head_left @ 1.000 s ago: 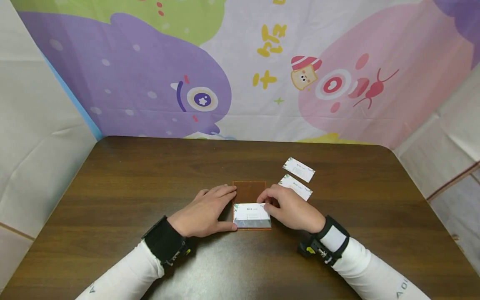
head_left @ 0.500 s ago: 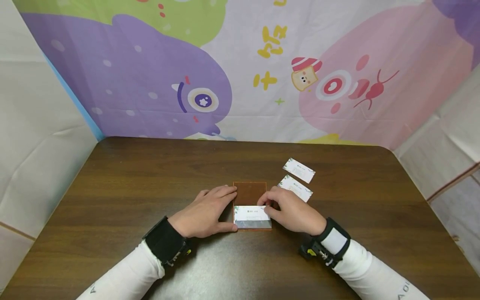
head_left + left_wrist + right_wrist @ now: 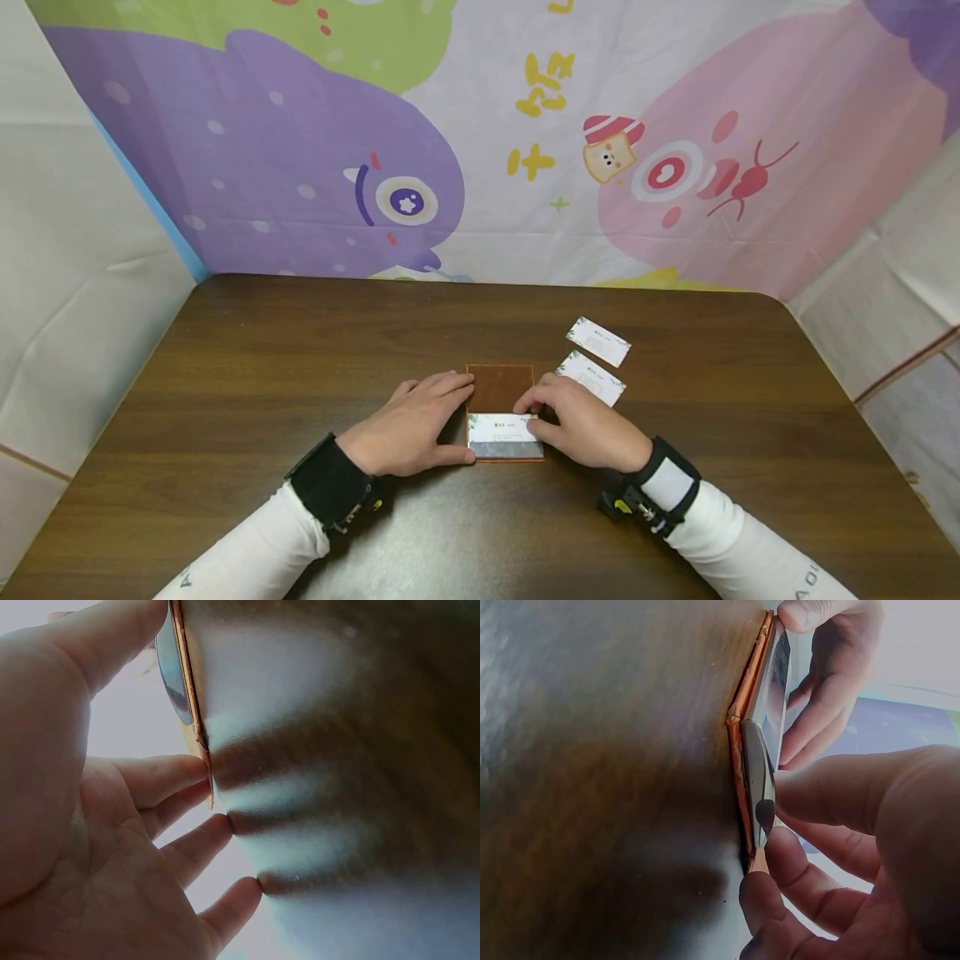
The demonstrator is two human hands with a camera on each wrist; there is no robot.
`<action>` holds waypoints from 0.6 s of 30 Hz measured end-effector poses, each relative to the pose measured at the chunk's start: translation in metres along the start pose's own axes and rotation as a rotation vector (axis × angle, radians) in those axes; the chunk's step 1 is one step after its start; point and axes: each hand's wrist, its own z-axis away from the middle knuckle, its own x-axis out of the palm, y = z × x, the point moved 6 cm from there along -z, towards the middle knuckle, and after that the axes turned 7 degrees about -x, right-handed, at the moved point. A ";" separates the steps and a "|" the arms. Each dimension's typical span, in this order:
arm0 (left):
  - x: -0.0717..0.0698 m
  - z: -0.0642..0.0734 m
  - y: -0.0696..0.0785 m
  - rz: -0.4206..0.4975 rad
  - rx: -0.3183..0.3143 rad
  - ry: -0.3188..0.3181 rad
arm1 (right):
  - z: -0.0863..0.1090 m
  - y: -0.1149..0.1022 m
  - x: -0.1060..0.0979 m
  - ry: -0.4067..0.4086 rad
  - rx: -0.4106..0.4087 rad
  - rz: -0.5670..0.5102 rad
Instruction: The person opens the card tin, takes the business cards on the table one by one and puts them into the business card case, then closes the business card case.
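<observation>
A brown leather card holder (image 3: pixel 500 385) lies unfolded on the table. A white business card (image 3: pixel 495 426) with leaf-patterned corners sits in its lower half, the front part behind a greyish see-through pocket (image 3: pixel 507 450). My left hand (image 3: pixel 408 427) rests along the holder's left side, thumb at the lower corner and fingers extended; in the left wrist view its fingertips touch the holder's edge and the table. With curled fingers, my right hand (image 3: pixel 588 423) pinches the card's upper right corner. The right wrist view shows the thumb (image 3: pixel 825 791) against the card side, over the holder's edge.
Two more white business cards lie beyond my right hand, a farther one (image 3: pixel 598 341) and a nearer one (image 3: pixel 592 377) partly covered by that hand. A cartoon-printed cloth (image 3: pixel 480 150) hangs behind the wooden table (image 3: pixel 315 333).
The card has slid a little toward me, deeper into the pocket, and my right hand has moved slightly with it. My left hand stays in place.
</observation>
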 end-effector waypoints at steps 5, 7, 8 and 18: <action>0.000 0.000 0.000 0.001 0.001 -0.001 | 0.000 0.000 -0.002 0.014 0.000 -0.005; 0.000 0.000 0.000 0.001 0.001 -0.002 | -0.001 -0.001 -0.003 0.023 0.002 -0.005; 0.000 0.000 0.000 0.000 0.002 -0.001 | 0.000 -0.001 -0.005 0.026 0.006 -0.006; 0.000 -0.001 0.000 -0.010 0.005 0.000 | 0.003 0.007 -0.020 0.088 0.040 -0.034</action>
